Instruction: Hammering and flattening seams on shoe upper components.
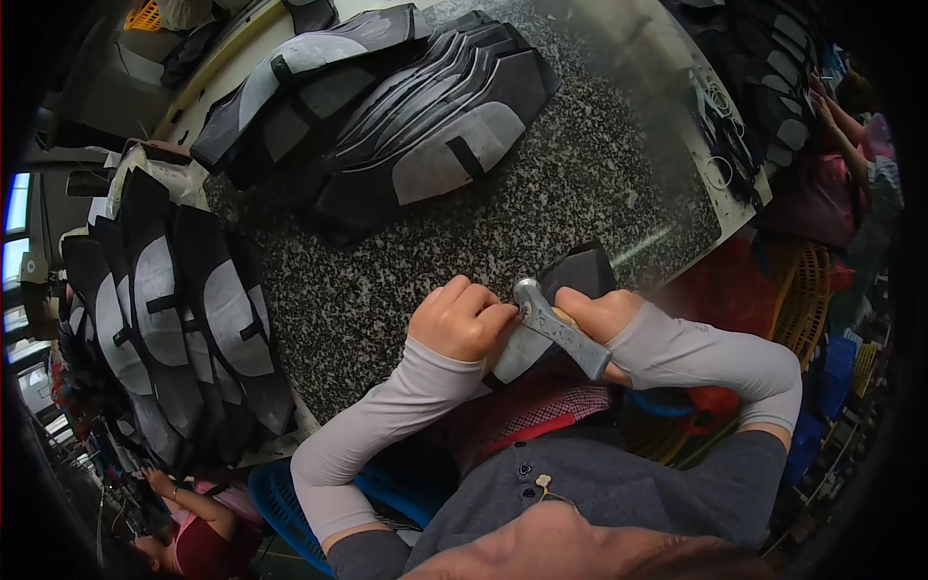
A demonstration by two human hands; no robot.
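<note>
Opposite stacked panels (435,121), right hand (601,315) clamped round hammer (565,334) over another panel (583,272), left hand (455,319) curled, hold unclear.

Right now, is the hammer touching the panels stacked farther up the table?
Apart. The head view shows it: bare speckled tabletop lies between the hammer and the stacked panels.

A table (638,184) with a black-and-white speckled top and a pale border carries two neighbouring stacks of dark panels with grey patches, the rear stack (314,58) and the front stack (425,174), toward its far side. More overlapping panels (155,290) crowd the left edge, while white loops (718,172) and a dark tangle (735,145) lie along the right edge.
</note>
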